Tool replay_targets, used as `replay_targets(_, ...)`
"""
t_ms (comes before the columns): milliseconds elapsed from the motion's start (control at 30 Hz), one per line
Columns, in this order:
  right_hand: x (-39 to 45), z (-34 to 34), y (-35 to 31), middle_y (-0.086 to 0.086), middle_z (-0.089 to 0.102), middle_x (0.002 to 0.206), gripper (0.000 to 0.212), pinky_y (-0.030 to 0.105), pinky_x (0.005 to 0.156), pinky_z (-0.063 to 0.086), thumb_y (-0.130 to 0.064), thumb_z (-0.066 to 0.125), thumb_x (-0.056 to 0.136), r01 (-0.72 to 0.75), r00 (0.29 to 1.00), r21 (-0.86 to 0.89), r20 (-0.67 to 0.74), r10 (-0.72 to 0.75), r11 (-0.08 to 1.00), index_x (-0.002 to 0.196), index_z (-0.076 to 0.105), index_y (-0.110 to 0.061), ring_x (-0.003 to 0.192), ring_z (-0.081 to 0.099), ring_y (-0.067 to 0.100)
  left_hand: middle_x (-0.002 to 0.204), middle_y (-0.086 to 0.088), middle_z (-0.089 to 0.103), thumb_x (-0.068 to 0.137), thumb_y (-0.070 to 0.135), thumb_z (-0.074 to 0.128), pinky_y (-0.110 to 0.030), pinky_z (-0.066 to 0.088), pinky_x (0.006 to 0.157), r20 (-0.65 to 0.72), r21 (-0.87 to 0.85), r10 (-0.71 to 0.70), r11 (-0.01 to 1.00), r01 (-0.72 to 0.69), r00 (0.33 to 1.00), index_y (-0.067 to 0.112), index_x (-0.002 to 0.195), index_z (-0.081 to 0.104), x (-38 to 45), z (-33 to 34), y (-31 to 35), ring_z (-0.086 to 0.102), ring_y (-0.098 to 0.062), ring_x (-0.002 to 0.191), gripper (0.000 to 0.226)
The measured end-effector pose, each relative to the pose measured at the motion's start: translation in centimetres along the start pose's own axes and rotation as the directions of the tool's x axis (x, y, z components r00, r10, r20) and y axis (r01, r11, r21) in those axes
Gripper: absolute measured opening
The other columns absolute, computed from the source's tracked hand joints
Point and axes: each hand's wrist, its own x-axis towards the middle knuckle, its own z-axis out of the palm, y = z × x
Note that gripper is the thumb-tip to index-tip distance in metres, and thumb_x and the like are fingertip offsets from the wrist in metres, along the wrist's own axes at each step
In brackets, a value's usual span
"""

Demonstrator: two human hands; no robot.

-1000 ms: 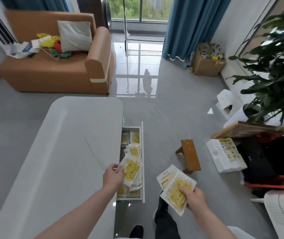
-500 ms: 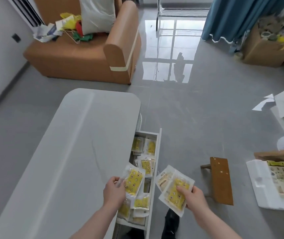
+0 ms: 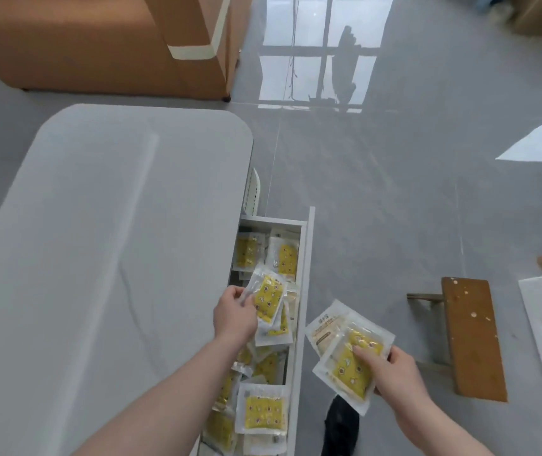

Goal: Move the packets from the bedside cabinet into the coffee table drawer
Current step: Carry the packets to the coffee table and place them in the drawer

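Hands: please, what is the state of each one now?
Left hand: pinches one packet over the drawer.
Right hand: holds a stack of packets.

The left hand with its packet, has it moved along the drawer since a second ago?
Cannot tell: the camera tilted. The left hand holds its packet over the drawer middle as before.

A: Floor (image 3: 394,199): glossy grey tile, window reflection (image 3: 315,51) bright at top centre.
B: Furniture: tan sofa (image 3: 105,44) top left; small wooden stool (image 3: 470,337) right. White paper scraps (image 3: 535,143) lie at the far right edge.
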Motion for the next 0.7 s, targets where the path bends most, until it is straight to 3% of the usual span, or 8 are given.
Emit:
replay_targets(167, 2.8, 0.6, 0.1, -0.005, 0.082, 0.091, 0.011, 0.034, 0.070, 0.059, -0.020, 0.077, 0.093, -0.002, 1.000, -0.020, 0.023, 0.003, 1.000, 0.105, 0.076, -0.020, 0.081, 0.080, 0.014, 0.094, 0.004, 0.067, 0.104, 0.023, 0.059, -0.027, 0.047, 0.056, -0.014, -0.028, 0.025, 0.999, -0.026, 1.000, 0.023, 0.102, 0.061, 4.4, 3.0, 1.8, 0.066, -0.015, 0.077, 0.003)
replay_targets(367, 4.6, 2.3, -1.7, -0.009, 0.082, 0.093, 0.013, 0.032, 0.070, 0.058, -0.023, 0.077, 0.093, 0.032, 0.999, 0.011, 0.040, -0.032, 0.999, 0.106, 0.074, -0.024, 0.083, 0.079, 0.012, 0.094, 0.006, 0.063, 0.105, 0.027, 0.055, -0.031, 0.049, 0.069, 0.019, 0.101, 0.098, 0.990, -0.099, 0.995, 0.023, 0.103, 0.058, 8.1, 4.8, 5.0, 0.063, -0.018, 0.084, 0.005)
replay_targets(433, 4.5, 3.1, -2.0, -0.009, 0.082, 0.093, 0.013, 0.033, 0.072, 0.059, -0.023, 0.077, 0.093, 0.029, 0.998, 0.011, 0.060, -0.030, 1.000, 0.106, 0.074, -0.025, 0.084, 0.079, 0.012, 0.092, 0.006, 0.061, 0.105, 0.026, 0.054, -0.031, 0.049, 0.067, 0.001, 0.133, 0.066, 0.989, -0.065, 0.998, 0.023, 0.103, 0.056, 8.1, 4.8, 4.4, 0.062, -0.017, 0.081, 0.004)
replay_targets(600, 3.5, 4.1, -1.1, -0.007, 0.082, 0.093, 0.013, 0.033, 0.070, 0.059, -0.019, 0.076, 0.094, -0.009, 0.997, -0.002, 0.078, 0.009, 1.000, 0.106, 0.074, -0.022, 0.083, 0.079, 0.013, 0.094, 0.004, 0.063, 0.105, 0.018, 0.054, -0.030, 0.052, 0.058, -0.013, 0.016, -0.010, 1.000, 0.010, 1.000, 0.026, 0.095, 0.052, 5.2, 3.8, 0.0, 0.064, -0.014, 0.077, 0.012)
replay_targets(700, 3.1, 3.7, 0.2, -0.004, 0.082, 0.092, 0.014, 0.035, 0.070, 0.060, -0.017, 0.076, 0.094, -0.054, 0.997, -0.003, 0.060, 0.054, 0.999, 0.107, 0.075, -0.019, 0.082, 0.080, 0.016, 0.097, 0.007, 0.065, 0.098, 0.008, 0.059, -0.040, 0.061, 0.071, 0.030, -0.002, -0.065, 0.998, 0.065, 0.997, 0.028, 0.095, 0.052, 3.6, 3.4, -2.6, 0.067, -0.016, 0.082, 0.021)
